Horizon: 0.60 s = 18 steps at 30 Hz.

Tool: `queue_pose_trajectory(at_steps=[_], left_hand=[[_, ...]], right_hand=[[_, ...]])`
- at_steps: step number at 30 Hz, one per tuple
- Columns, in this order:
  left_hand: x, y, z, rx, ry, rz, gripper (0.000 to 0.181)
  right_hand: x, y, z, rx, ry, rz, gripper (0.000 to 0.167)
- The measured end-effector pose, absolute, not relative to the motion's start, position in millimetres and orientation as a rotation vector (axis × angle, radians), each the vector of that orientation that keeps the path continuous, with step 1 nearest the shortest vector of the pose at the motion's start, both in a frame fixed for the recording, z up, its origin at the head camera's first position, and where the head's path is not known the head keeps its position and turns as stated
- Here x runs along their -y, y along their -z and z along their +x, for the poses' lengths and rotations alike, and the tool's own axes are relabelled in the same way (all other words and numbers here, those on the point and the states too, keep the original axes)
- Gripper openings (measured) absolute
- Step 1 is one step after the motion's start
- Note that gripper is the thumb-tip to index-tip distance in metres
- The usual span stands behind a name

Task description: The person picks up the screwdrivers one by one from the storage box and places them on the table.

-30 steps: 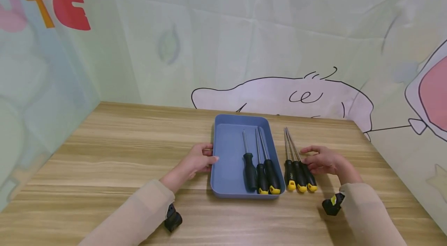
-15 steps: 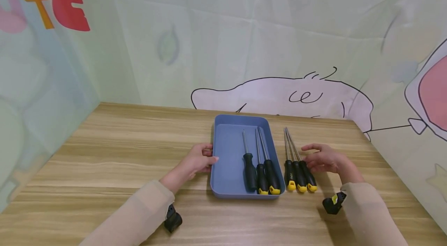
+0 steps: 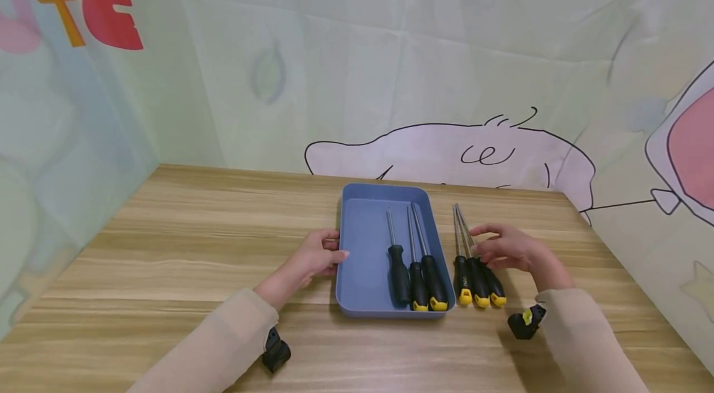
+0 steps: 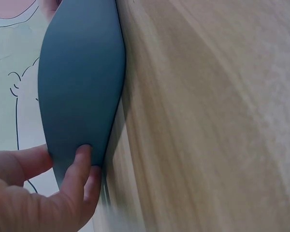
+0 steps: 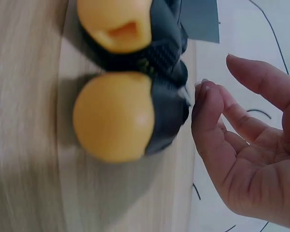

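In the head view my left hand [image 3: 312,260] holds the left wall of a shallow blue tray [image 3: 359,244]. Its thumb lies over the rim, and its fingertips press the outer wall, as the left wrist view shows. Inside the tray lie a dark-handled screwdriver [image 3: 399,275] and two black ones with yellow ends [image 3: 433,281]. Right of the tray, three more black-and-yellow screwdrivers [image 3: 478,281] lie side by side, shafts converging away from me. My right hand [image 3: 512,248] hovers over them with loosely bent fingers, holding nothing; the right wrist view shows a gap between thumb and fingers.
The wooden table [image 3: 195,244] extends to both sides of the tray. Behind it hangs a pale printed cloth [image 3: 346,70] with cartoon drawings. Black wrist cameras [image 3: 276,351] sit below both sleeves.
My right hand has shifted left and slightly up, from beside the rightmost screwdriver to above the loose screwdrivers. The left hand, tray and screwdrivers stay where they were.
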<state>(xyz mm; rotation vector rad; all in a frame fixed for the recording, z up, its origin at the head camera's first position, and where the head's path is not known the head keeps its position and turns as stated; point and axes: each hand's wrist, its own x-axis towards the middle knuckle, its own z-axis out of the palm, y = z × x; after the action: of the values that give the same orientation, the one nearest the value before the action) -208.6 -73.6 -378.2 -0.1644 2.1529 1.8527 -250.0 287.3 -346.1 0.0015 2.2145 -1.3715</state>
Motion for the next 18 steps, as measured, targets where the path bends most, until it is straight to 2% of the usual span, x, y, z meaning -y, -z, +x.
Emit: queue_pose_trajectory(at_steps=[18], left_hand=[[74,379,-209,-2.153,-1.851,-0.168,0.051]], right_hand=[[-255,346,-254,-2.092,1.452,-0.101,0.052]])
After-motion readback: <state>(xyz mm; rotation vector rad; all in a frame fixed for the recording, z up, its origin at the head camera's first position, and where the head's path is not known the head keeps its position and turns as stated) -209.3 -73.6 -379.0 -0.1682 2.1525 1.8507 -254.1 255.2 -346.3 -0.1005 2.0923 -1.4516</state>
